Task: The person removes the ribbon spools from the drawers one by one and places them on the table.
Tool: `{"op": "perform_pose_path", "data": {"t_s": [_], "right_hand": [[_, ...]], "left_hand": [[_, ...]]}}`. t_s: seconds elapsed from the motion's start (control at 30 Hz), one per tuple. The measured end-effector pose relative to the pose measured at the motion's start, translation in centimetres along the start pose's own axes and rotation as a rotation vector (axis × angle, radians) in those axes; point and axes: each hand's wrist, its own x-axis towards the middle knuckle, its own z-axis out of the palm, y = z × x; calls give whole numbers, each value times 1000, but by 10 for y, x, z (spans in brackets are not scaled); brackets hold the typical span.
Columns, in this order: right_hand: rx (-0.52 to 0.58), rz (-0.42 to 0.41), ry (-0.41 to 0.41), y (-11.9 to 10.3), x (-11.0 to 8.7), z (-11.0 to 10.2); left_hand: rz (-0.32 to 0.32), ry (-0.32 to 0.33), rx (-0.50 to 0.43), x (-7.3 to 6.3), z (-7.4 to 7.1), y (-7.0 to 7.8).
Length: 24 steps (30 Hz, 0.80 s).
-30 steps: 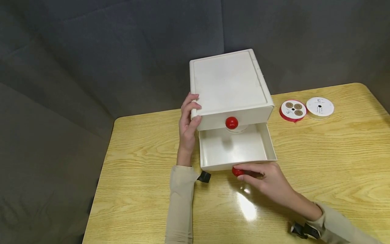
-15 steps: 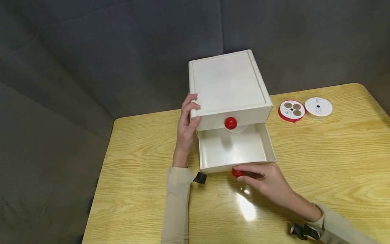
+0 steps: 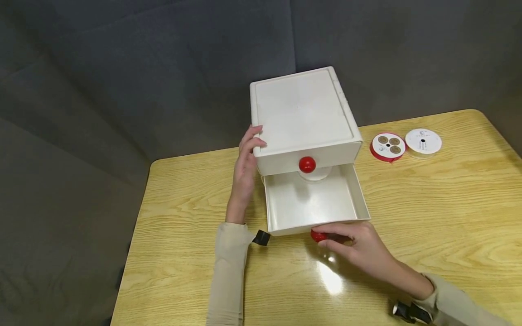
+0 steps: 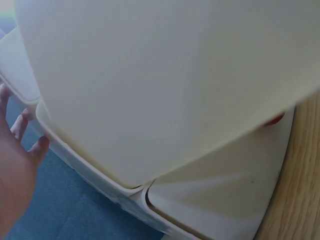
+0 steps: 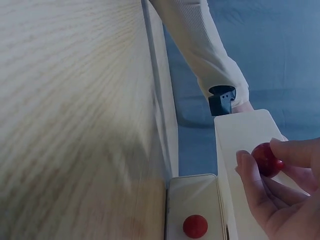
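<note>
A white drawer unit stands on the table, its middle drawer pulled out. My right hand pinches that drawer's round red knob between thumb and fingers. My left hand rests along the unit's left side, with fingertips over the top edge. In the left wrist view its fingers lie spread and lightly bent beside the unit. Towards the back of the pulled-out drawer lies a white round thing, partly hidden beneath the upper drawer's red knob.
To the right of the unit lie a spool of red ribbon and a white spool. A lower drawer's red knob shows in the right wrist view. Behind the wooden table hangs a dark cloth.
The middle drawer has come slightly further out with my right hand on its knob. My left thumb has left the unit's front corner, and the left forearm has shifted left.
</note>
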Motion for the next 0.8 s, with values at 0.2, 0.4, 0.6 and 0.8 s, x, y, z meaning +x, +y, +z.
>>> {"op": "perform_pose_path", "data": {"t_s": [0.2,0.4,0.6,0.8], "right_hand": [[-2,-79,13,1,-5,4],[7,-140,14,4,-7,5],[-77,-237,13,-1,-1,-4],[-133,-263,133,-15,18,-26]], "left_hand": [[-25,-5,12,-1,-1,1],[-27,1,10,0,0,2],[-29,14,5,-1,2,0],[-30,22,-6,-1,2,-1]]}}
